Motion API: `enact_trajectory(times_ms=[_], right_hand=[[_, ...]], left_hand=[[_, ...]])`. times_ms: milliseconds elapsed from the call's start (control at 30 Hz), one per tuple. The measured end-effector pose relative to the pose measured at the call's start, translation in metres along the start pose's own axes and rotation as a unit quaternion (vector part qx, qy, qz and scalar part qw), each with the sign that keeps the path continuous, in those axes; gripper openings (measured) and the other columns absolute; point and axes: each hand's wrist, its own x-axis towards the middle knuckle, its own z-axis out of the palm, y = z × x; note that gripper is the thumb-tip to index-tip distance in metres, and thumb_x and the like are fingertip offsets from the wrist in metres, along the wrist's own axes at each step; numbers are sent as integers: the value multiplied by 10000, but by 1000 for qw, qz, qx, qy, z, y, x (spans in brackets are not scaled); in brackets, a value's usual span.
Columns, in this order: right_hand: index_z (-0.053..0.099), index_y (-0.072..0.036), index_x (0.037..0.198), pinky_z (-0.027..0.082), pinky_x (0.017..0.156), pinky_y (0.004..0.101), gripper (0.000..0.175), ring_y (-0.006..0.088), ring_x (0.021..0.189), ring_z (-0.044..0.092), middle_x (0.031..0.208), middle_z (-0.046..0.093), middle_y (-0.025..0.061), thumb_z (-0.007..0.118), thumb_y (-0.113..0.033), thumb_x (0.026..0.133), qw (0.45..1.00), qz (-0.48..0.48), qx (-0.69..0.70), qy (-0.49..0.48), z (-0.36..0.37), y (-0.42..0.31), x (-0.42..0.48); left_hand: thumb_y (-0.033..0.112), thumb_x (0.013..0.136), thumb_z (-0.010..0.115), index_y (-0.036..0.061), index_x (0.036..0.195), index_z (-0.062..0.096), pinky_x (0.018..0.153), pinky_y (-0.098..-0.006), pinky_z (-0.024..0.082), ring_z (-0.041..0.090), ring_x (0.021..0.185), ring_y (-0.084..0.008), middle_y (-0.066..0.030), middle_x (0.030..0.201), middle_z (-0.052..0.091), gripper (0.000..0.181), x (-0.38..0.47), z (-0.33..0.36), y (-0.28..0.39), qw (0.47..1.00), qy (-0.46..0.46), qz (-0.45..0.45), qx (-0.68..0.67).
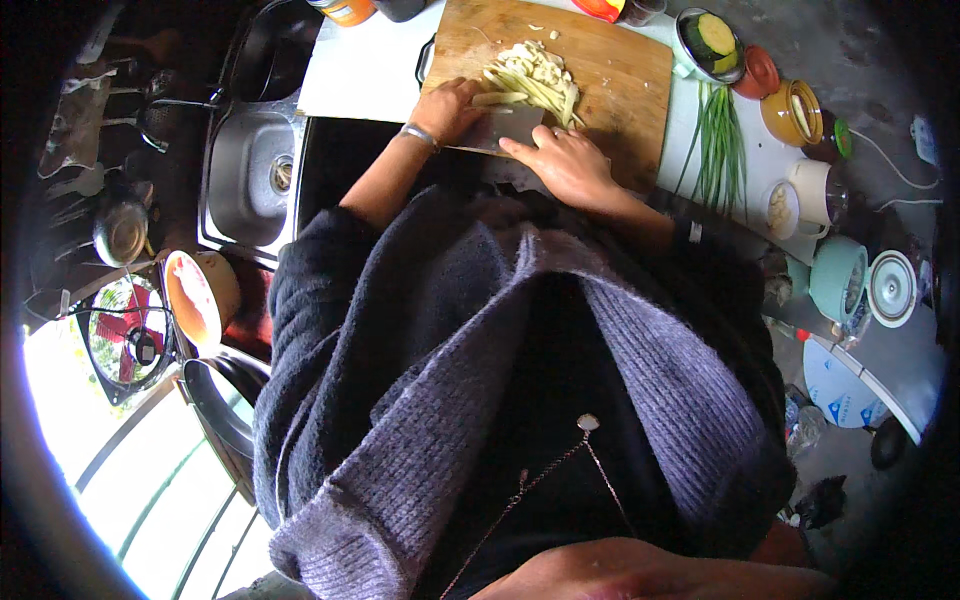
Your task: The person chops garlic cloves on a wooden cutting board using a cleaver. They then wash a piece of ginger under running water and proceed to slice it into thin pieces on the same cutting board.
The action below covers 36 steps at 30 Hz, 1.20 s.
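Note:
A heap of pale green vegetable strips and slices (534, 75) lies on a wooden cutting board (622, 82). Along the heap's near side, close to the board's near edge, is the broad metal blade of a cleaver (516, 127). My right hand (564, 159) is at the blade's right end, index finger stretched along it; the handle is hidden, so its grip is unclear. At the left, my left hand (448, 111) touches the strips by the blade's other end, its fingertips partly hidden.
Left of the board is a steel sink (251, 176). On the right stand a bowl with cut squash (709, 45), green onions (716, 150), a brown pot (791, 112), a small bowl of garlic cloves (780, 210) and a pale green container (838, 277).

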Motion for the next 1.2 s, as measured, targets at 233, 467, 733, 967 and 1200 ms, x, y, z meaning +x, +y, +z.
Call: enact_trajectory(times_ms=[233, 467, 733, 967, 1200], right_hand=[[473, -282, 1159, 459, 598, 355, 408, 283, 652, 538, 769, 460, 86, 450, -144, 776, 999, -42, 30, -18, -24, 0, -34], [506, -172, 1159, 443, 728, 327, 427, 266, 821, 549, 865, 555, 113, 533, -76, 743, 932, 280, 229, -27, -39, 15, -115], [422, 15, 1212, 411, 706, 215, 468, 82, 780, 483, 978, 542, 45, 562, -56, 770, 799, 348, 395, 289, 10, 23, -115], [449, 43, 1173, 395, 763, 199, 463, 73, 838, 499, 1012, 555, 57, 600, -77, 752, 741, 372, 472, 299, 3, 13, -95], [443, 49, 1172, 392, 813, 223, 441, 99, 930, 501, 1076, 540, 94, 579, -52, 765, 746, 339, 523, 233, 8, 18, -81]], left_hand=[[208, 743, 571, 117, 931, 590, 790, -334, 437, 529, 903, -271, -103, 944, 549, 210, 28, 10, -39, 984, -21, 174, 24], [198, 692, 630, 77, 894, 593, 780, -355, 436, 520, 898, -280, -118, 947, 528, 239, 32, 20, -39, 983, 5, 182, -39], [388, 702, 596, 110, 914, 610, 745, -370, 447, 534, 883, -291, -117, 938, 548, 351, 67, 39, 79, 996, 35, 41, 75], [252, 734, 582, 50, 834, 592, 583, -326, 479, 600, 663, -213, -82, 731, 609, 226, 73, 54, 78, 980, 33, -20, -194], [161, 799, 564, 4, 795, 542, 504, -220, 463, 571, 571, -115, -63, 668, 595, 158, 20, 34, 4, 776, -14, -297, -557]])
